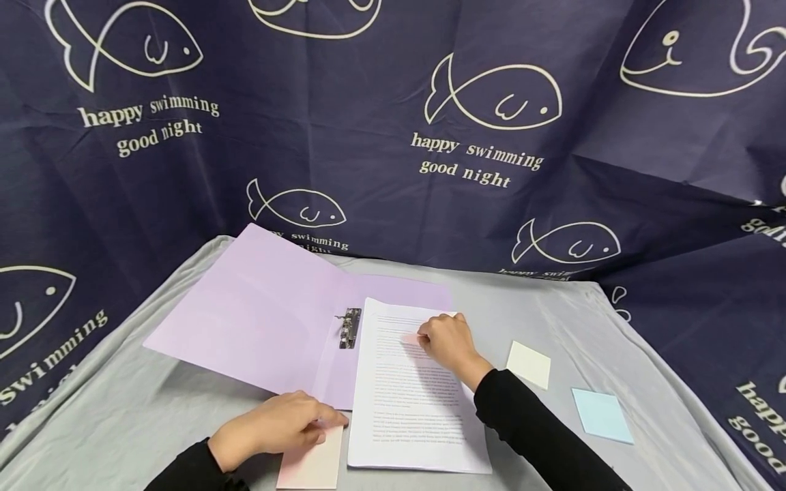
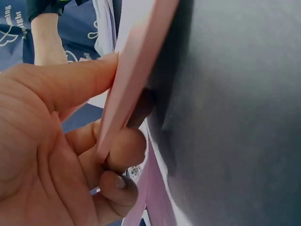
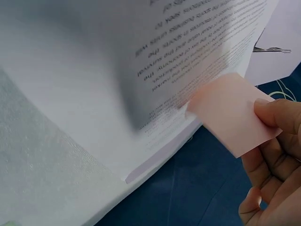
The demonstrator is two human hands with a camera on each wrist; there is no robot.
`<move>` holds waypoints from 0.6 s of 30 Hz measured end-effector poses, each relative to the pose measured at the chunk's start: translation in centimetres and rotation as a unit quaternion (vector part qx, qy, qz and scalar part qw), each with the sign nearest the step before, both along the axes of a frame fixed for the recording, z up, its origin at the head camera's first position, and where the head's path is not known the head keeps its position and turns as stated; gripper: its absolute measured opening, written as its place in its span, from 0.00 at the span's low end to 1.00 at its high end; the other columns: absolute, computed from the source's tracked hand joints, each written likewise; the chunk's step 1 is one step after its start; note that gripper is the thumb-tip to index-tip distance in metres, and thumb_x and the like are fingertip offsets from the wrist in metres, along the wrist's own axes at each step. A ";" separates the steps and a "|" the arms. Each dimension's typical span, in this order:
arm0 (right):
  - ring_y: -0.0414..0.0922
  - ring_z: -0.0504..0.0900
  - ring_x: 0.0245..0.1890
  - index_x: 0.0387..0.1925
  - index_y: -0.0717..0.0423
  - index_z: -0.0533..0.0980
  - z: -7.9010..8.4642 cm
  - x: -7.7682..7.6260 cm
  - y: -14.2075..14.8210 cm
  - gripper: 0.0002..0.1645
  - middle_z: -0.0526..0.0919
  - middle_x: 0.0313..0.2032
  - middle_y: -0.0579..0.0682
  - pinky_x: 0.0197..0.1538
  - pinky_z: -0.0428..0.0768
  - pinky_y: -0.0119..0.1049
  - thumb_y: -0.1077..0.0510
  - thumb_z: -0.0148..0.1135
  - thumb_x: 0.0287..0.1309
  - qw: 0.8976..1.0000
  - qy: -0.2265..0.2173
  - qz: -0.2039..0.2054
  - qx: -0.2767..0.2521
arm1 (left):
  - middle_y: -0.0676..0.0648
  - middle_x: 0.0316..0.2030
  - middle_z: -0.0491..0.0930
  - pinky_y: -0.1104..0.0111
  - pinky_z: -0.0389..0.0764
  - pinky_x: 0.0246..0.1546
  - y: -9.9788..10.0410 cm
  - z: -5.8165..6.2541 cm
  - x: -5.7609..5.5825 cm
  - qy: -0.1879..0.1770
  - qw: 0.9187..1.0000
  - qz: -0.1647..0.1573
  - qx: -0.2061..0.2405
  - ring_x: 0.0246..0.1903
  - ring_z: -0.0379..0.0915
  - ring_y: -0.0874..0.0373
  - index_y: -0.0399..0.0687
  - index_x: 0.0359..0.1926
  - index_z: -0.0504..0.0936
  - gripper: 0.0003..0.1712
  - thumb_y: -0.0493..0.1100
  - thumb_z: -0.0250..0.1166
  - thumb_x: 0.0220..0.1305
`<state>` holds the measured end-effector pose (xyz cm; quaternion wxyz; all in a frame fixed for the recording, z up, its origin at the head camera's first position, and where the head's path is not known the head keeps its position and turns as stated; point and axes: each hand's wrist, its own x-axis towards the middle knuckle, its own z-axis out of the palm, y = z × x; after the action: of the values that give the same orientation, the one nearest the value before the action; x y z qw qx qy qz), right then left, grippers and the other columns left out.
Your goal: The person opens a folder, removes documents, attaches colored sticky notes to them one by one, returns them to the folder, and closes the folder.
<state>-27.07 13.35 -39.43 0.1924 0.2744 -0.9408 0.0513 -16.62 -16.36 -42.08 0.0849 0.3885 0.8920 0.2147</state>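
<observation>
My left hand (image 1: 279, 426) grips a pad of pink sticky notes (image 1: 310, 467) low in front, left of the papers. In the left wrist view the thumb lies on one face of the pad (image 2: 129, 70) and curled fingers sit behind it. My right hand (image 1: 451, 344) pinches a single pink sticky note (image 3: 228, 115) between thumb and fingers. That note is over the upper part of a stack of printed sheets (image 1: 417, 416), its free edge right at the text. The sheets overlap the right side of an open purple folder (image 1: 258, 307).
A metal clip (image 1: 350, 329) is fixed near the folder's spine. Right of the sheets lie a pale yellow note pad (image 1: 529, 365) and a light blue note pad (image 1: 602, 415). Grey cloth (image 1: 202, 416) covers the table, and a dark blue printed curtain (image 1: 368, 136) hangs behind it.
</observation>
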 end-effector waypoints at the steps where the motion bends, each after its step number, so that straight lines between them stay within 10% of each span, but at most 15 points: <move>1: 0.45 0.81 0.24 0.24 0.49 0.88 -0.1 0.0 0.0 0.05 0.88 0.25 0.46 0.32 0.66 0.38 0.63 0.74 0.49 1.000 -0.005 -0.001 -0.001 | 0.58 0.46 0.89 0.73 0.73 0.32 0.1 -0.1 0.0 0.018 1.000 0.001 -0.001 0.33 0.72 0.75 0.55 0.52 0.88 0.17 0.39 0.70 0.61; 11: 0.37 0.59 0.19 0.09 0.47 0.64 -1.0 0.4 0.2 0.28 0.67 0.13 0.38 0.31 0.58 0.33 0.64 0.72 0.50 0.997 -0.064 0.021 -0.025 | 0.60 0.22 0.73 0.77 0.59 0.23 1.7 -0.6 0.7 0.121 0.992 0.032 0.009 0.23 0.56 0.72 0.58 0.34 0.86 0.10 0.36 0.72 0.53; 18: 0.35 0.51 0.18 0.11 0.45 0.52 -1.6 0.6 0.0 0.36 0.50 0.14 0.37 0.25 0.49 0.27 0.66 0.71 0.50 0.990 -0.122 0.039 -0.054 | 0.60 0.22 0.63 0.74 0.55 0.23 2.3 -0.7 1.2 0.163 0.984 0.069 -0.025 0.22 0.56 0.70 0.60 0.27 0.84 0.09 0.43 0.76 0.50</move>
<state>-26.51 13.35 -40.99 0.0889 0.2918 -0.9417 0.1421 -15.41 -14.07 -42.77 -0.0665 0.3532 0.9239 0.1314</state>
